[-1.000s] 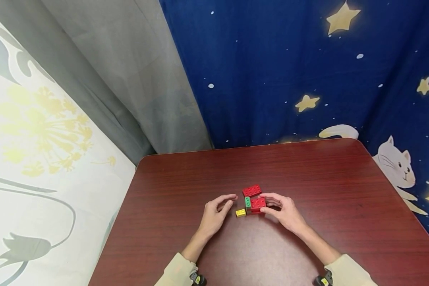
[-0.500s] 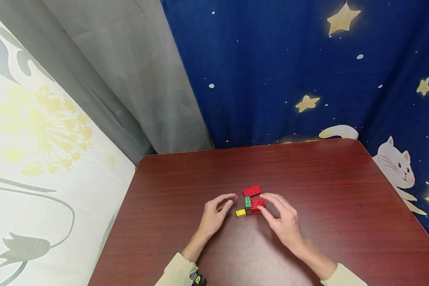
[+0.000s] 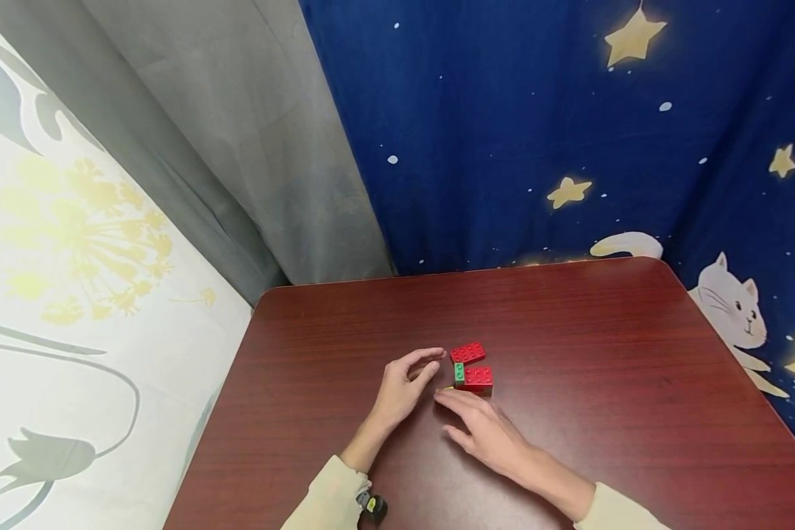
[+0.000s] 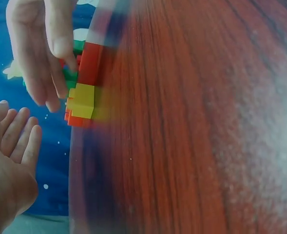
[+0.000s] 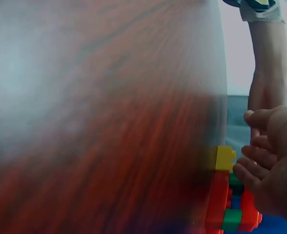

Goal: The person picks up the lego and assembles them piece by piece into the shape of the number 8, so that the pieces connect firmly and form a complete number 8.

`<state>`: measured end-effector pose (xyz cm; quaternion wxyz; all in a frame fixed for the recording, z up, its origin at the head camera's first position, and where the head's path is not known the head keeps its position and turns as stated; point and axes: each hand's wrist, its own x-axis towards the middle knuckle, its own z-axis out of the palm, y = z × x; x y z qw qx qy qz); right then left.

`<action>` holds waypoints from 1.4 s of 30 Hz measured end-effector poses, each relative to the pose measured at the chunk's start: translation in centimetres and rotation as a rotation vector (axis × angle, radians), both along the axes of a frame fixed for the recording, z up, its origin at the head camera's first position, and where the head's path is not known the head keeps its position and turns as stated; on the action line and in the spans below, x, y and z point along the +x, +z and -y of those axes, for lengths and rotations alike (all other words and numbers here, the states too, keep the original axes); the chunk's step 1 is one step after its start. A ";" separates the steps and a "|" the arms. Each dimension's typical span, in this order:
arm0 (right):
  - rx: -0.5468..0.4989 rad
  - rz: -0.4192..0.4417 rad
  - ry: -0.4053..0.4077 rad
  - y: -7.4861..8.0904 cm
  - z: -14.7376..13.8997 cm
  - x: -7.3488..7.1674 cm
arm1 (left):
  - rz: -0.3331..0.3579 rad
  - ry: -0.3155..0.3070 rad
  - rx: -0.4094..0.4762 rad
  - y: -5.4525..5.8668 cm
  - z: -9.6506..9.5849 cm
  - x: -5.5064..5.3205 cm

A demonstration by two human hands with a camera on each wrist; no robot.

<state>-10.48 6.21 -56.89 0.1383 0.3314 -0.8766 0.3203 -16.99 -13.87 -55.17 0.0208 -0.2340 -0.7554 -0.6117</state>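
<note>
My left hand point(image 3: 400, 386) hovers left of the toy bricks, fingers relaxed and holding nothing. My right hand point(image 3: 486, 434) reaches over the front of the bricks with fingers loosely extended, and in the head view it hides most of a small yellow brick point(image 3: 449, 388). In the left wrist view the yellow brick point(image 4: 83, 101) shows close to the right hand's fingertips; whether they touch it I cannot tell. Behind it stands a brick assembly with a red brick point(image 3: 479, 377) and a green brick point(image 3: 459, 372) on top. The right wrist view shows some blue point(image 5: 236, 202) within the assembly.
A separate red brick point(image 3: 467, 352) lies just behind the assembly. Everything rests on a dark reddish wooden table point(image 3: 344, 316). Beyond its back edge hang a grey curtain point(image 3: 252, 147) and a blue star-patterned curtain point(image 3: 490, 147).
My right hand has let go of the assembly's right side and moved left and toward me, over the yellow brick. My left hand has shifted slightly right and away from me.
</note>
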 end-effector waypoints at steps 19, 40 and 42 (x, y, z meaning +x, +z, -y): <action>0.015 -0.152 -0.001 -0.6 1.2 -0.6 | 0.033 -0.013 -0.066 0.1 -0.9 0.1; -0.022 -0.118 -0.027 -0.8 -0.1 -0.6 | 0.060 -0.065 -0.073 -0.6 -1.5 0.0; -0.014 -0.092 -0.027 -0.8 -0.3 -0.6 | 0.055 -0.073 -0.078 -0.6 -1.5 0.0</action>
